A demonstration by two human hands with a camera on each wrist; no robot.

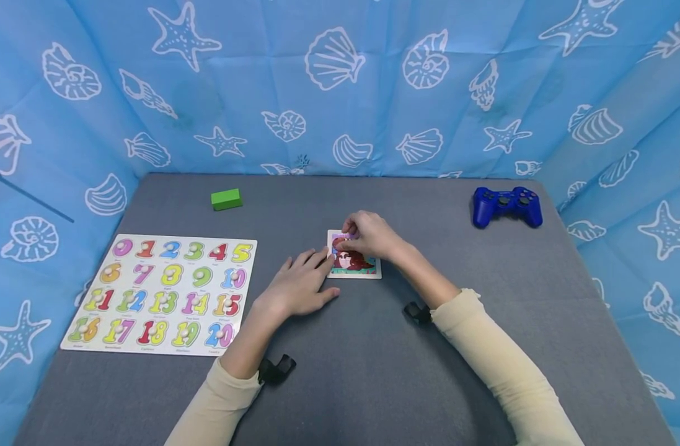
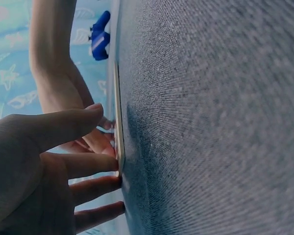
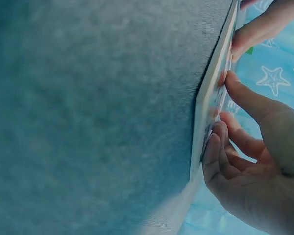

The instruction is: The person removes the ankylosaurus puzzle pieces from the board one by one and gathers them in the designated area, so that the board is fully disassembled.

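Note:
A small square picture puzzle [image 1: 353,263] with a red-haired figure and a pale border lies flat near the middle of the table. My right hand [image 1: 373,236] bends over its upper part, with thumb and curled fingers gripping at the picture; the hand hides part of it. In the right wrist view, the thumb and fingertips of that hand [image 3: 250,132] meet the puzzle's face and edge [image 3: 198,132]. My left hand [image 1: 297,288] is spread palm down, its straight fingertips at the puzzle's left edge. In the left wrist view those fingers [image 2: 95,188] reach the puzzle's rim [image 2: 118,112].
A number board [image 1: 167,296] with knobbed pieces lies at the left. Toward the back left is a green block [image 1: 226,199]. A blue game controller [image 1: 507,206] rests at the back right. A blue shell-patterned curtain [image 1: 340,105] hangs around the grey table [image 1: 351,384].

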